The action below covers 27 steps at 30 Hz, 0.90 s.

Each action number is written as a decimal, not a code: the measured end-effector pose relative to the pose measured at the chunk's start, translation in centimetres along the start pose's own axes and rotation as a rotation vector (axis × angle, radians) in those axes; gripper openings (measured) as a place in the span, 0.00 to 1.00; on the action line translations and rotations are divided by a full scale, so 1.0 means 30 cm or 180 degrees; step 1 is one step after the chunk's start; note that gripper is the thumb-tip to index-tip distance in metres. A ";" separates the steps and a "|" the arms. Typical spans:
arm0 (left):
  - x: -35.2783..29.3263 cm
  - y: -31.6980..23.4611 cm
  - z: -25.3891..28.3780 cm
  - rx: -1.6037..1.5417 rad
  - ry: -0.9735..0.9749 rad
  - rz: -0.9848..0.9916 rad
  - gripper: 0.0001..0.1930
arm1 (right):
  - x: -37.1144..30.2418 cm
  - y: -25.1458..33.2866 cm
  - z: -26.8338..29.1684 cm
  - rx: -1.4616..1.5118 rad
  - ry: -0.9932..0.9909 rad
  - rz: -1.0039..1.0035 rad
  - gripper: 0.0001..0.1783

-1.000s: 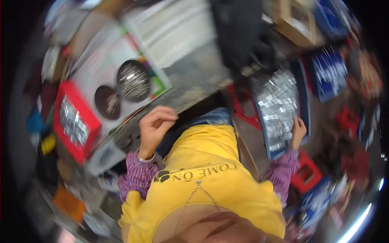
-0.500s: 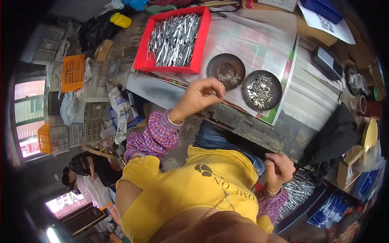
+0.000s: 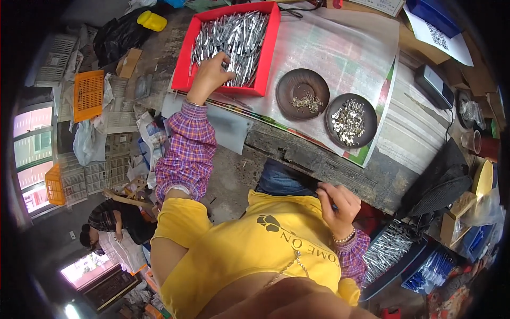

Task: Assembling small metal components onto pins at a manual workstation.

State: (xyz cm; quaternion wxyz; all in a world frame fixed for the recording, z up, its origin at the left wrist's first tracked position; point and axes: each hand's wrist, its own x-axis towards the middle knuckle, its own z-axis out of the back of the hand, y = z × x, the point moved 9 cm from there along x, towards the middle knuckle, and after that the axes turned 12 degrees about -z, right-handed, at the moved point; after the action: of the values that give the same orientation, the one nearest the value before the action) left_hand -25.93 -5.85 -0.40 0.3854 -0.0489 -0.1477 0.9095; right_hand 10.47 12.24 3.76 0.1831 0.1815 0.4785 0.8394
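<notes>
My left hand (image 3: 211, 77) reaches over the near side of a red box (image 3: 270, 48) on the table. Its thumb and fingers are apart and touch the heap of slim silvery metal pieces (image 3: 241, 40) inside. In front of my yellow shirt, beside the table's near edge, my right hand (image 3: 340, 207) is curled closed; whatever its fingers may hold is hidden. Right of the box stands a dark round dish (image 3: 289, 87) with a small pile of thin metal pins (image 3: 308, 102). Next to it, a second dark dish (image 3: 369, 133) holds small shiny round metal parts (image 3: 348, 121).
Plastic-covered sheets (image 3: 340, 42) lie under the dishes. A grey box-shaped device (image 3: 435, 85) stands at the right, near a black bag (image 3: 435, 181). Below the table's right end is a bin of silvery pieces (image 3: 390, 250). Another person (image 3: 119, 220) bends over at the lower left.
My left hand has moved from beside the pin dish, up and left, into the red box. My right hand has shifted left along the table's near edge.
</notes>
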 end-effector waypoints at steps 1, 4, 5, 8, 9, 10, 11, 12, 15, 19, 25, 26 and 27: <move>0.003 0.001 -0.003 -0.0007 0.0005 0.0005 0.20 | 0.000 -0.006 -0.007 -0.0005 0.0007 -0.0005 0.05; 0.006 0.010 -0.005 -0.0111 -0.0072 0.0008 0.21 | 0.003 -0.024 -0.029 0.0010 0.0052 -0.0026 0.06; 0.006 0.022 -0.005 -0.0036 -0.0119 0.0035 0.21 | 0.006 -0.022 -0.034 -0.0066 0.0038 0.0043 0.06; 0.003 0.025 -0.002 0.0031 -0.0195 0.0066 0.19 | 0.006 -0.029 -0.046 -0.0250 0.0080 0.0123 0.07; 0.001 0.023 0.001 0.0025 -0.0234 0.0071 0.18 | 0.006 -0.030 -0.053 -0.0357 0.0135 0.0143 0.08; -0.003 0.026 -0.001 0.0027 -0.0225 0.0067 0.18 | 0.007 -0.032 -0.054 -0.0354 0.0133 0.0134 0.08; -0.011 0.033 0.015 0.0013 -0.0404 0.0040 0.17 | 0.010 -0.034 -0.052 -0.0277 0.0103 0.0125 0.07; -0.020 0.035 0.032 -0.0002 -0.0583 0.0013 0.16 | 0.012 -0.035 -0.049 -0.0201 0.0073 0.0116 0.06; -0.026 -0.003 0.080 0.0041 -0.0647 0.0054 0.16 | 0.016 -0.050 -0.044 -0.0127 0.0033 0.0039 0.06; -0.045 0.016 0.119 0.0109 -0.0898 0.0050 0.15 | 0.024 -0.054 -0.045 -0.0022 0.0072 -0.0057 0.06; -0.054 -0.029 0.180 0.0280 -0.1062 0.0115 0.14 | 0.032 -0.060 -0.052 0.0038 0.0141 -0.0139 0.05; -0.056 -0.029 0.189 0.0295 -0.1095 0.0109 0.14 | 0.031 -0.063 -0.054 0.0029 0.0162 -0.0152 0.05; -0.056 -0.031 0.193 0.0291 -0.1091 0.0108 0.14 | 0.030 -0.067 -0.056 0.0020 0.0184 -0.0164 0.05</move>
State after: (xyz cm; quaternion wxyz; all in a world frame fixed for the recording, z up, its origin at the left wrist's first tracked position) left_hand -25.29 -7.80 5.36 0.3410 0.1220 -0.1689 0.9167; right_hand 9.16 12.38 1.33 0.1901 0.1453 0.4907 0.8378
